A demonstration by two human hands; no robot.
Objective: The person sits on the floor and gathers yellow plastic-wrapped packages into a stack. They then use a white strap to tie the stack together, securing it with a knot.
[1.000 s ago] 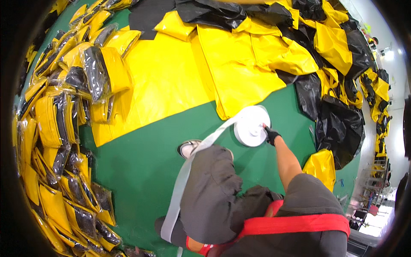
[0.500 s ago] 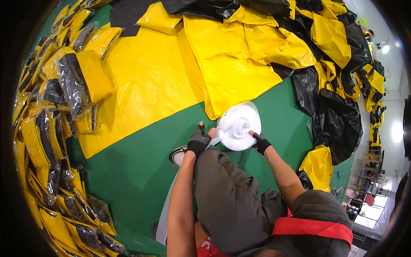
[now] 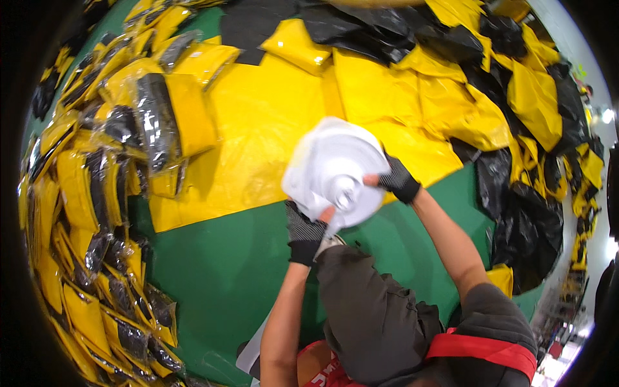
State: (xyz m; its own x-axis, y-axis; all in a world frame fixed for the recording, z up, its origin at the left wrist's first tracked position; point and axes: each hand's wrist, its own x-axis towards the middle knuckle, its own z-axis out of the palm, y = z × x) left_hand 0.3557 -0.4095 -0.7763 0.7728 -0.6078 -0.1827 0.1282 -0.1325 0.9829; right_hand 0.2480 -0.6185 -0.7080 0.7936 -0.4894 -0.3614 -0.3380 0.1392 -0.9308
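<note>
A thick roll of thin white plastic (image 3: pixel 345 168) is raised in front of me, its coiled end with a small core turned toward me and its outer edge blurred by motion. My left hand (image 3: pixel 305 231), in a black fingerless glove, grips the roll's near left edge, thumb on the coiled face and fingers hidden behind. My right hand (image 3: pixel 398 182), gloved the same way, holds the right side with its thumb laid on the coils. Behind the roll lies a flat yellow sheet (image 3: pixel 258 135) on the green floor (image 3: pixel 219 277).
Yellow and black folded goods in clear plastic bags (image 3: pixel 77 187) are heaped along the left. Loose yellow sheeting (image 3: pixel 445 109) and crumpled black sheeting (image 3: pixel 525 232) lie at the far side and right. My bent knee (image 3: pixel 354 277) is just below the roll.
The white roll has come up off the floor and moved left and away from me, over the yellow sheet's edge. Both hands moved with it, and my left hand has closed on its edge.
</note>
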